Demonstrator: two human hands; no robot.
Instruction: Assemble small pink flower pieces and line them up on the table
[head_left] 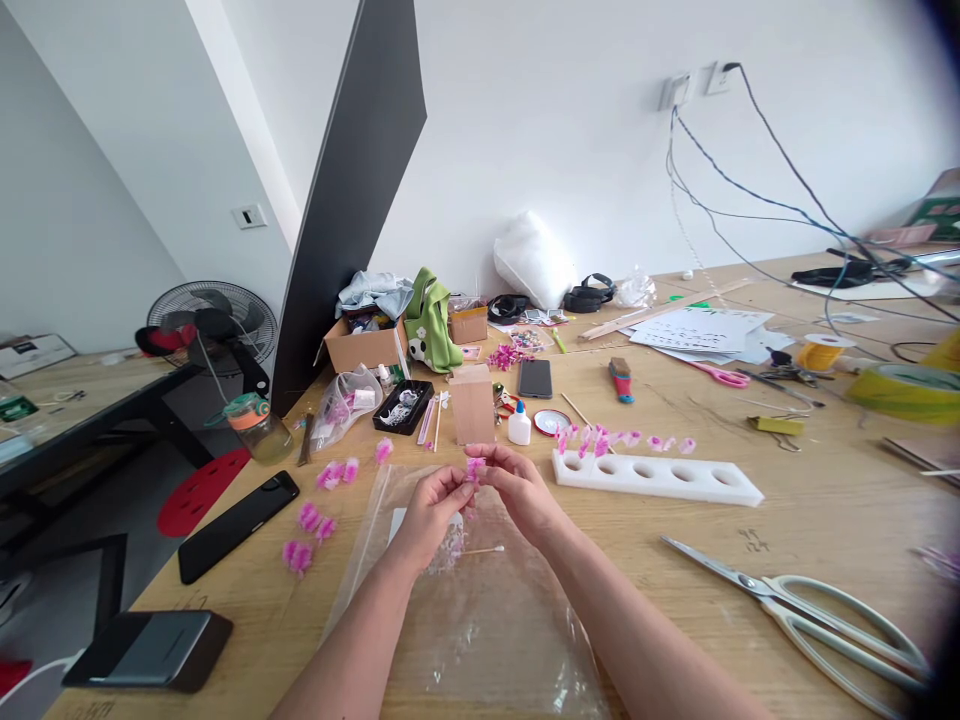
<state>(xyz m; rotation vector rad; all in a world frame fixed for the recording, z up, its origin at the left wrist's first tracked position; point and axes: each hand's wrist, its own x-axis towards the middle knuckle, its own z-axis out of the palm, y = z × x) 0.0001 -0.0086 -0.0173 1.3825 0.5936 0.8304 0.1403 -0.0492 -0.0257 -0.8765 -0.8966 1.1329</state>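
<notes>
- Pink fluffy piece (pixel 475 467) is held up near the far edge of the plastic bag (pixel 510 620)
- Left hand (pixel 439 500) pinches it from the left, thumb against forefinger; right hand (pixel 521 490) closes its fingertips on it from the right, so neither looks clearly nearer
- Its long axis seems roughly upright, though the piece is too small to be sure
- Cotton swab (pixel 484 550) lies on the bag; pink clusters (pixel 298 556) rest on the bench (pixel 270 600) left of the bag, a white foam block (pixel 652 489) right of it
</notes>
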